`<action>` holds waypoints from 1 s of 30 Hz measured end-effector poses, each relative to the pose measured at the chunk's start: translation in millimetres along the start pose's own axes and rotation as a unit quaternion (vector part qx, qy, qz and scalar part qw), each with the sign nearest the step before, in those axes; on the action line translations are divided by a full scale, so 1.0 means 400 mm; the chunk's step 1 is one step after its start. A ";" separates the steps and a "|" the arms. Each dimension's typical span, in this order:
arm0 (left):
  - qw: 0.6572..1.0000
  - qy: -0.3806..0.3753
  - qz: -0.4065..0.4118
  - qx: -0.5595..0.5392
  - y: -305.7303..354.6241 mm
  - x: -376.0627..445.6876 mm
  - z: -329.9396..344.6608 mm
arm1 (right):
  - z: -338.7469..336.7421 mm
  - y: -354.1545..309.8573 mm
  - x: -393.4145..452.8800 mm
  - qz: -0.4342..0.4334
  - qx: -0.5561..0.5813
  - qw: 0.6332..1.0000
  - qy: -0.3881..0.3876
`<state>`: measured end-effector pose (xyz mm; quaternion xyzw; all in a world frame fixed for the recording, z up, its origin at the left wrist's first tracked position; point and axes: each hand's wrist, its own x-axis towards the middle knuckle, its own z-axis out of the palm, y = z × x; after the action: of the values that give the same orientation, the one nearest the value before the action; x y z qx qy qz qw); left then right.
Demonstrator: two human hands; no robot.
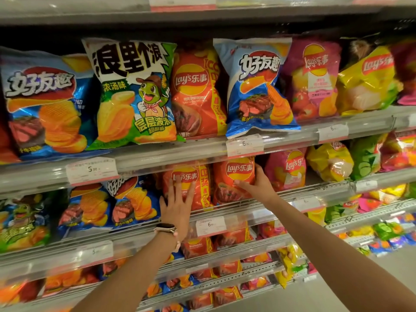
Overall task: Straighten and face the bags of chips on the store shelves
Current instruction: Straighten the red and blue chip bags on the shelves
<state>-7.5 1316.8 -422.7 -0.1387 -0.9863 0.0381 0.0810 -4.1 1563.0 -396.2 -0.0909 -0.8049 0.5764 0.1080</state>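
Two red Lay's bags stand side by side on the second shelf. My left hand [177, 206], with a watch on its wrist, lies flat with straight fingers on the front of the left red bag [202, 188]. My right hand [256, 185] grips the right edge of the right red bag [231, 176], thumb on its front and fingers behind. Both bags face forward, upright. On the shelf above, a blue steak-flavour bag [256, 86] leans out over the shelf edge, tilted.
The top shelf holds a blue bag [42, 102], a green-and-white bag [135, 93], a red Lay's bag [195, 93], a pink bag [313, 77] and a yellow bag [369, 79]. Price tags [245, 145] hang on clear shelf rails. Lower shelves hold several more bags.
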 end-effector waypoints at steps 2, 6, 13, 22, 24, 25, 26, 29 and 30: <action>1.000 0.002 0.003 -0.002 -0.001 0.003 -0.001 | 0.002 -0.006 -0.006 -0.006 -0.019 1.000 -0.002; 0.999 -0.030 0.030 -0.020 -0.018 -0.004 -0.023 | 0.006 -0.024 -0.013 -0.006 -0.061 0.998 -0.006; 0.984 -0.066 0.106 -0.130 -0.053 -0.047 -0.144 | -0.015 -0.074 -0.072 -0.072 -0.152 0.986 0.017; 0.897 0.331 0.248 -0.155 -0.006 -0.047 -0.371 | -0.100 -0.236 -0.172 -0.163 -0.321 0.933 -0.007; 0.880 0.376 0.260 -0.132 -0.004 -0.015 -0.439 | -0.118 -0.292 -0.179 -0.215 -0.280 0.935 -0.045; 0.878 0.383 0.264 -0.110 -0.004 0.001 -0.472 | -0.124 -0.318 -0.180 -0.241 -0.261 0.933 -0.049; 0.888 0.370 0.260 -0.081 -0.004 0.016 -0.503 | -0.128 -0.342 -0.178 -0.268 -0.240 0.932 -0.043; 0.954 0.228 0.193 0.019 0.002 0.055 -0.568 | -0.136 -0.407 -0.153 -0.364 -0.190 0.911 0.033; 0.965 0.194 0.170 0.049 0.005 0.071 -0.577 | -0.139 -0.424 -0.138 -0.394 -0.195 0.895 0.073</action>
<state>5.6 1338.7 -191.4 -0.3053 -0.9104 0.0724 0.2696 60.4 1544.4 -222.0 0.1728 -0.8607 0.3097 0.3653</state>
